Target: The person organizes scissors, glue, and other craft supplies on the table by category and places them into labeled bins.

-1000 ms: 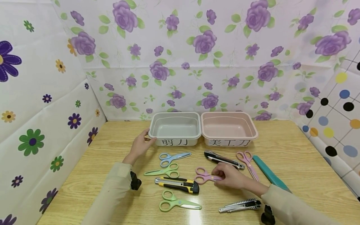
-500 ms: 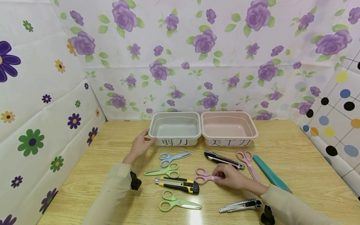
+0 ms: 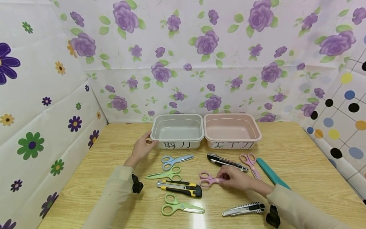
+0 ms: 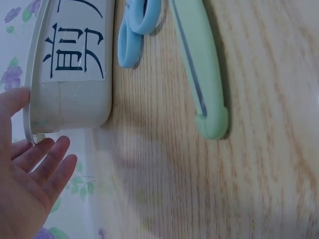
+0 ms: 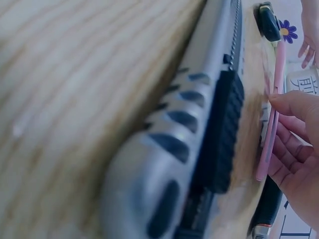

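Note:
At the left corner of a grey plastic basin (image 3: 177, 143), my left hand (image 3: 142, 148) holds the rim, thumb in front and fingers at the side. The left wrist view shows that hand (image 4: 30, 174) with its thumb on the rim of the basin (image 4: 75, 107). My right hand (image 3: 235, 178) pinches pink scissors (image 3: 206, 181) by the blade end, handles pointing left. In the right wrist view, thumb and fingers of the right hand (image 5: 299, 134) hold the scissors (image 5: 269, 144) edge-on; they look lifted slightly, though the height is unclear.
A pink basin (image 3: 233, 140) adjoins the grey one. Around the hands lie blue scissors (image 3: 174, 161), green scissors (image 3: 168, 174) and another green pair (image 3: 180, 206), a yellow-black cutter (image 3: 180, 188), a black cutter (image 3: 226, 161), more pink scissors (image 3: 251, 163), a teal knife (image 3: 273, 175) and a silver cutter (image 3: 243, 209).
The right hand and the pink scissors it pinches have shifted very slightly right. The left hand stays at the grey basin's corner.

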### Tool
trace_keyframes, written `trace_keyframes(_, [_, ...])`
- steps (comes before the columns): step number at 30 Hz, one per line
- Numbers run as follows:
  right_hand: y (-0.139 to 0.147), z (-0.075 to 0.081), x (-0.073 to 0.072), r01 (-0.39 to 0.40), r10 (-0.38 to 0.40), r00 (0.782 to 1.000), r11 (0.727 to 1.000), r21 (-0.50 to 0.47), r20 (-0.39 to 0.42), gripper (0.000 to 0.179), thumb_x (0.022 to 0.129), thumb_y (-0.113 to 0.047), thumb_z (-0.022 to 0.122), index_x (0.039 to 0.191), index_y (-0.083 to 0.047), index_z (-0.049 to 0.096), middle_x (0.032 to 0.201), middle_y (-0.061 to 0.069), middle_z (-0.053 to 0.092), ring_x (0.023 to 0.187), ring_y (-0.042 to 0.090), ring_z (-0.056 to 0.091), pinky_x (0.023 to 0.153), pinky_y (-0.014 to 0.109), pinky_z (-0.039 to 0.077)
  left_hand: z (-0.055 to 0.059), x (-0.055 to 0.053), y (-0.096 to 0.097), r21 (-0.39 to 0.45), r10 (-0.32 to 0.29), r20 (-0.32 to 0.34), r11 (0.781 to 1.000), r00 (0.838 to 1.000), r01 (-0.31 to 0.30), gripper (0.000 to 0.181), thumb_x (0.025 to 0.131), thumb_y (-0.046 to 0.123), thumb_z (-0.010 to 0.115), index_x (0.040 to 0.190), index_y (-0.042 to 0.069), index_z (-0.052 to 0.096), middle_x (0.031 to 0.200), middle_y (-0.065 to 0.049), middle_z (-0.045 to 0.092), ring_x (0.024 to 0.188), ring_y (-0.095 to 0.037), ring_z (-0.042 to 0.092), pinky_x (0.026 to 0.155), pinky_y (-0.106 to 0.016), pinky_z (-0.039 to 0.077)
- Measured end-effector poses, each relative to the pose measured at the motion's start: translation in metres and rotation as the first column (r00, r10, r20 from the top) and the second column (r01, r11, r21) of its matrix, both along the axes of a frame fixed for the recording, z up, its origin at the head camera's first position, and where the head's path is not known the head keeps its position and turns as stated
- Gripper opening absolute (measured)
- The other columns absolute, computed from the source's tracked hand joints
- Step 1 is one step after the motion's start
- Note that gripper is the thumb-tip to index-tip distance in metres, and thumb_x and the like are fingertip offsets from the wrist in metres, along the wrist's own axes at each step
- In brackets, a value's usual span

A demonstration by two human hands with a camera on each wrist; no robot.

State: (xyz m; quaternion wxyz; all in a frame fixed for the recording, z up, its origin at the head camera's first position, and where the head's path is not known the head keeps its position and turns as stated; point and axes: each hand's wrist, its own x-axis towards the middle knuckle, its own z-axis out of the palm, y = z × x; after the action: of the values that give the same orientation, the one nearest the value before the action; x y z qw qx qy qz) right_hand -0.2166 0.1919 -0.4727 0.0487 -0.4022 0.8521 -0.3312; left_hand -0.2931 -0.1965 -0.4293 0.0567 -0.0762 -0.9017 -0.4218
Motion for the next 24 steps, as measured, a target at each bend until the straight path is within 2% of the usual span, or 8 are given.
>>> trace_keyframes(5, [0.000, 0.007, -0.003, -0.013, 0.013, 1.000, 1.000, 0.003, 0.013, 0.005, 0.080, -0.008, 0.067, 0.086, -0.009, 0.066, 0.077, -0.004, 0.054, 0.068, 0.006, 0.047, 0.056, 0.019, 0.043, 0.000, 0.000, 0.000, 0.006, -0.001, 0.009, 1.000, 1.000, 0.001, 0.060, 0.087, 0.025, 0.060, 0.136, -0.001, 0.036, 0.123, -0.022, 0.052, 0.097, -0.033, 0.057, 0.070, -0.036, 0.052])
trace_keyframes(11, [-0.002, 0.016, -0.011, -0.034, 0.033, 0.997, 0.999, -0.009, -0.066, 0.006, 0.080, -0.004, 0.066, 0.086, -0.007, 0.066, 0.076, -0.003, 0.053, 0.066, 0.006, 0.046, 0.055, 0.019, 0.042, 0.001, 0.000, 0.000, 0.017, 0.003, 0.019, 1.000, 1.000, -0.003, 0.060, 0.087, 0.026, 0.061, 0.136, 0.000, 0.037, 0.122, -0.021, 0.053, 0.096, -0.032, 0.057, 0.071, -0.035, 0.052])
trace_keyframes(18, [-0.007, 0.038, -0.021, -0.066, 0.066, 0.994, 0.998, 0.005, -0.082, 0.008, 0.082, -0.004, 0.064, 0.088, -0.007, 0.066, 0.077, -0.003, 0.051, 0.065, 0.005, 0.044, 0.054, 0.017, 0.040, 0.003, 0.001, 0.000, -0.024, 0.005, 0.010, 1.000, 1.000, -0.005, 0.060, 0.087, 0.026, 0.060, 0.136, -0.001, 0.037, 0.122, -0.021, 0.052, 0.094, -0.032, 0.058, 0.069, -0.035, 0.052])
trace_keyframes(24, [-0.011, 0.057, -0.029, -0.058, 0.065, 0.983, 0.997, 0.048, -0.173, 0.009, 0.081, -0.007, 0.066, 0.089, -0.009, 0.067, 0.079, -0.003, 0.052, 0.066, 0.006, 0.046, 0.057, 0.018, 0.042, 0.005, 0.001, 0.000, -0.039, 0.002, 0.010, 0.999, 1.000, -0.002, 0.061, 0.087, 0.026, 0.061, 0.135, -0.003, 0.037, 0.122, -0.022, 0.052, 0.095, -0.033, 0.058, 0.070, -0.036, 0.052])
